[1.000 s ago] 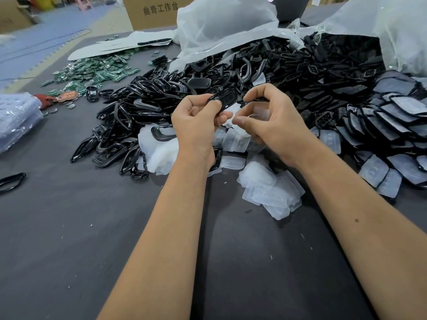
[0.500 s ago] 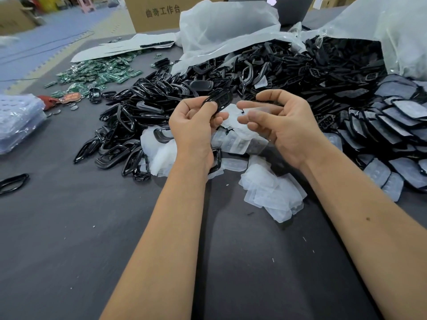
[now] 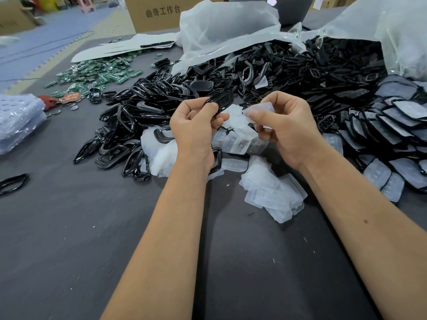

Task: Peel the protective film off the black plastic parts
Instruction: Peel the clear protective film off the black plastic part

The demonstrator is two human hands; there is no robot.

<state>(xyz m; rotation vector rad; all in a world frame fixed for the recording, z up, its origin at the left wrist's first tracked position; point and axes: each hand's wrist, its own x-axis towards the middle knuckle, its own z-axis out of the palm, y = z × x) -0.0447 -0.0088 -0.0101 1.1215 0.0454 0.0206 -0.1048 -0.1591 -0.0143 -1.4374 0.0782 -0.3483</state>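
My left hand (image 3: 195, 125) grips a glossy black plastic part (image 3: 220, 100) above the table, tilted up to the right. My right hand (image 3: 285, 125) pinches a clear piece of protective film (image 3: 260, 110) between thumb and fingers, held apart from the part with a small gap between them. Below my hands lie heaps of peeled film (image 3: 272, 195). A big pile of black plastic parts (image 3: 288, 72) spreads across the back of the table. Film-covered parts (image 3: 397, 121) lie at the right.
Black frame-shaped parts (image 3: 120, 135) lie heaped at the left. Green circuit boards (image 3: 99, 72) are scattered far left. White plastic bags (image 3: 226, 26) sit behind the pile, with a cardboard box (image 3: 157, 12) beyond. A blue-tinted plastic stack (image 3: 16, 118) lies at the left edge of the dark table (image 3: 69, 239).
My right hand has pulled the film off the black part and drawn it away to the right. My left hand keeps holding the part in about the same place.
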